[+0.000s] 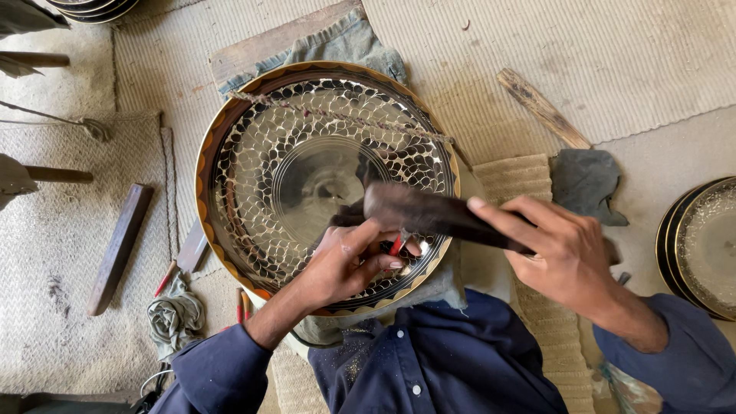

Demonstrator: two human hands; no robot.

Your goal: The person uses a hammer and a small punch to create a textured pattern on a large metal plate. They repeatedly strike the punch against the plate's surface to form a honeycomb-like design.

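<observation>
We see a large round metal plate (307, 169) in the middle of the frame, shiny in the centre, with a scale pattern around it and a dark, gold-edged rim. It rests on grey cloth (345, 46) and a wooden board (261, 46) over a woven mat (613, 61).

Our left hand (349, 264), at lower centre, lies on the near part of the plate; its fingers (376, 264) are curled around a small tool with a red tip (395, 245) pressed to the metal. Our right hand (563, 257), at centre right, has its fingers (498, 218) clenched on a dark wooden mallet (429, 215), whose head hangs just above the left hand and the small tool. We cannot tell if the mallet touches the tool.

A twisted cord (337, 115) lies across the upper part of the plate. At the right edge sits a stack of similar plates (701, 245), well apart from the one in the middle. A flat wooden stick (540, 107) lies at upper right, near a dark rag (586, 184). At left a dark wooden bar (119, 245) lies on the mat, and a bundled cloth (175, 318) sits near the left sleeve. Both sleeves are dark blue.
</observation>
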